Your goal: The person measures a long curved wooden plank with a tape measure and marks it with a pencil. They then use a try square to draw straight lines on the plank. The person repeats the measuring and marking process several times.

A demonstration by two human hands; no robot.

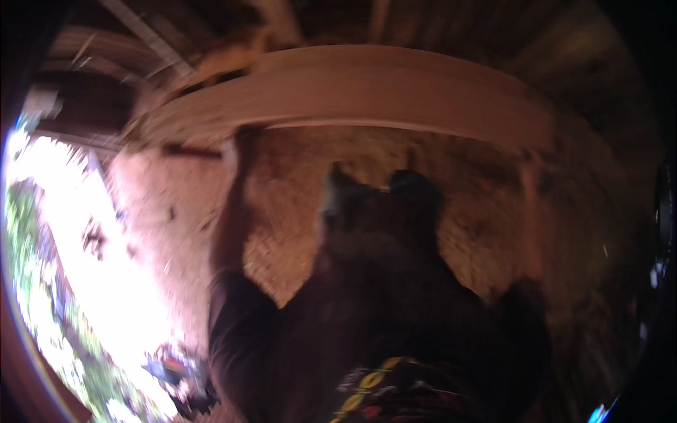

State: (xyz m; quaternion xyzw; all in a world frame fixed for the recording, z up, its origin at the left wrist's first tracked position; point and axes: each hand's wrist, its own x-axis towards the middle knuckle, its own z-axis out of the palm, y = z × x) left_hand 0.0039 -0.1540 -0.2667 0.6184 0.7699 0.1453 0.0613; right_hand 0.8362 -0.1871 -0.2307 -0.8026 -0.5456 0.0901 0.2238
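A long, wide wooden plank [367, 88] spans the view in front of me, its ends bent down by the lens. Under its near edge, towards the left end, my left hand [238, 144] grips it, with the fingers partly hidden behind the wood. At the plank's right end my right hand [534, 163] holds the lower corner, dim and smeared by motion. Both arms reach forward, well apart.
Brown earth ground [282, 240] with loose bits lies around my feet. More timber [148, 32] leans or lies beyond the plank at the far left. Glaring daylight falls on the ground at left, beside green plants [32, 233]. A dark, blurred object [180, 374] sits at lower left.
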